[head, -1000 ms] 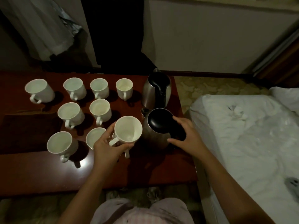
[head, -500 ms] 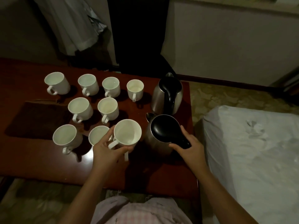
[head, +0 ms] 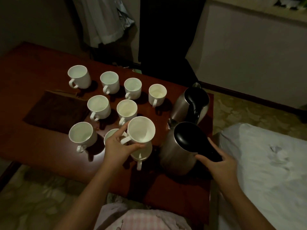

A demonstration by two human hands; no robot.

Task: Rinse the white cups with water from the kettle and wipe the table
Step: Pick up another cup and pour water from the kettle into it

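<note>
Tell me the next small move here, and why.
Probably lift the near kettle and pour into the held cup: the right hand already grips its black handle, and the left hand holds the cup tilted beside it.

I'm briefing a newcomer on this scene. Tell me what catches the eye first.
The left hand grips a tilted white ceramic cup above the dark red wooden table, over another cup. Beside it, the right hand holds the black handle of the near steel kettle. White cups stand in rows behind, with a second steel kettle at the back right.
</note>
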